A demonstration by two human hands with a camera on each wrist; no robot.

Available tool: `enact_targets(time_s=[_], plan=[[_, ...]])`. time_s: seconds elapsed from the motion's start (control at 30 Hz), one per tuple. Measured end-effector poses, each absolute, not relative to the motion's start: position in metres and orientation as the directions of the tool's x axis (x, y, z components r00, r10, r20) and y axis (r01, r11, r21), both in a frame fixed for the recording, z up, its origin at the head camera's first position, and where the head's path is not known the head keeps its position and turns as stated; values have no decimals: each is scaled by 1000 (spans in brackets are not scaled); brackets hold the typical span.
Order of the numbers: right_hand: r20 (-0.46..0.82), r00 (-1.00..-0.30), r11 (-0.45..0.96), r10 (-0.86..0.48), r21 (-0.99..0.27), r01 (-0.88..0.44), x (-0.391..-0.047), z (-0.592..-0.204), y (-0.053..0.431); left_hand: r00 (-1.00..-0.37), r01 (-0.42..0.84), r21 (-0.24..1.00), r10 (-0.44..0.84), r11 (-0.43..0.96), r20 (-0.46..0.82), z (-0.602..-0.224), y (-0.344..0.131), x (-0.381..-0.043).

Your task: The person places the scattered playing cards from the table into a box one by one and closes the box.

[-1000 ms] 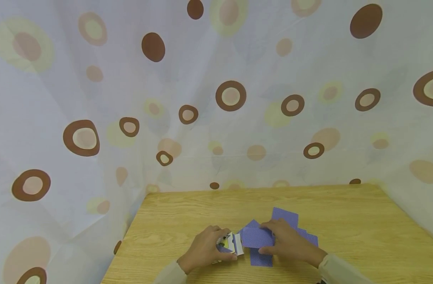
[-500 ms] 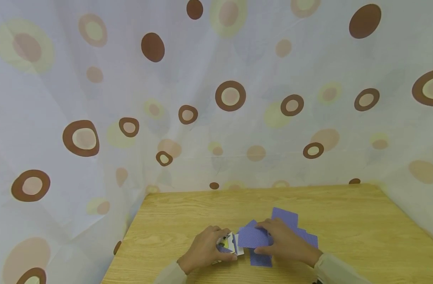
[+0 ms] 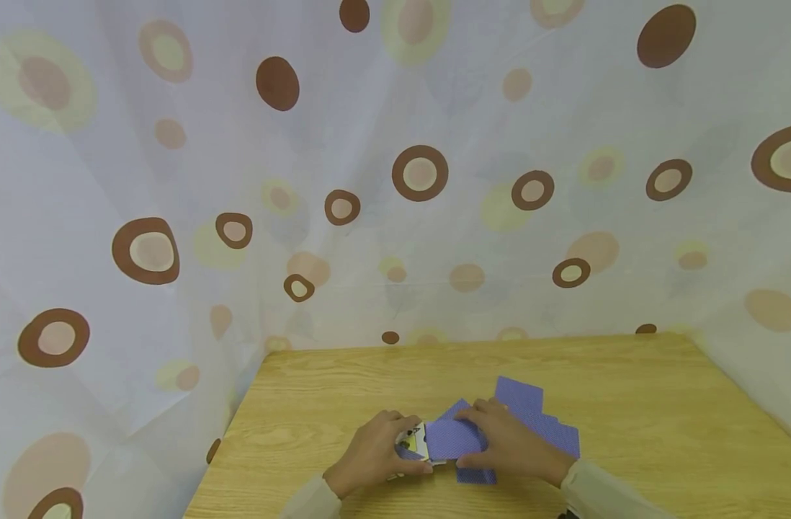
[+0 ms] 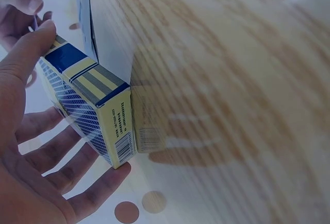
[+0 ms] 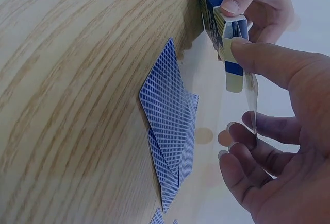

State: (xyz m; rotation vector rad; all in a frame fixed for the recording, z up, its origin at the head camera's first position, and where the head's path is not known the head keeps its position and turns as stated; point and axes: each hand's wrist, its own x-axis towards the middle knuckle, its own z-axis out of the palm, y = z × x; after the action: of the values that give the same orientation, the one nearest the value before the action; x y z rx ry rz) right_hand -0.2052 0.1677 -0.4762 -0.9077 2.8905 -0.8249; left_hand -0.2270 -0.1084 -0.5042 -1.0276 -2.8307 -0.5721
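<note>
My left hand (image 3: 372, 453) grips a small playing-card box (image 4: 85, 98), thumb on one narrow side and fingers on the other. The box is yellowish with blue patterning and a barcode on its end. Its open end (image 5: 234, 28) faces my right hand (image 3: 515, 448) in the right wrist view, with a flap folded out. Between the right thumb and fingers is a blue-backed playing card (image 3: 454, 438), its near edge at the box mouth. Whether it is one card or several, I cannot tell. The right thumb touches near the box's flap.
More blue-backed cards (image 3: 520, 395) lie overlapping on the wooden table (image 3: 331, 382), beyond and beneath the right hand. In the right wrist view a few loose cards (image 5: 167, 98) show close by. A white curtain (image 3: 369, 94) with brown dots hangs behind the table.
My right hand has moved left with the card, bringing it from beside the box up against its open end. The left hand and box have stayed in place.
</note>
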Motion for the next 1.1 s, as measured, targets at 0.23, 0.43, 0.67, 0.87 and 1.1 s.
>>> enact_targets(time_s=[0.23, 0.43, 0.67, 0.87, 1.1], plan=[[84, -845, 715, -528, -493, -496, -205, -481, 163, -767, 640, 302, 609, 707, 200, -506, -107, -227], [85, -839, 715, -538, -481, -507, -204, -482, 160, -755, 655, 290, 621, 698, 210, -506, -108, -227], [79, -840, 708, -538, -498, -500, -205, -480, 156, -746, 666, 285, 625, 689, 232, -505, -109, -227], [83, -837, 711, -541, -486, -508, -206, -478, 151, -742, 670, 283, 628, 686, 234, -506, -109, -228], [90, -819, 682, -567, -506, -528, -207, -478, 145, -724, 689, 283, 643, 667, 249, -507, -109, -227]])
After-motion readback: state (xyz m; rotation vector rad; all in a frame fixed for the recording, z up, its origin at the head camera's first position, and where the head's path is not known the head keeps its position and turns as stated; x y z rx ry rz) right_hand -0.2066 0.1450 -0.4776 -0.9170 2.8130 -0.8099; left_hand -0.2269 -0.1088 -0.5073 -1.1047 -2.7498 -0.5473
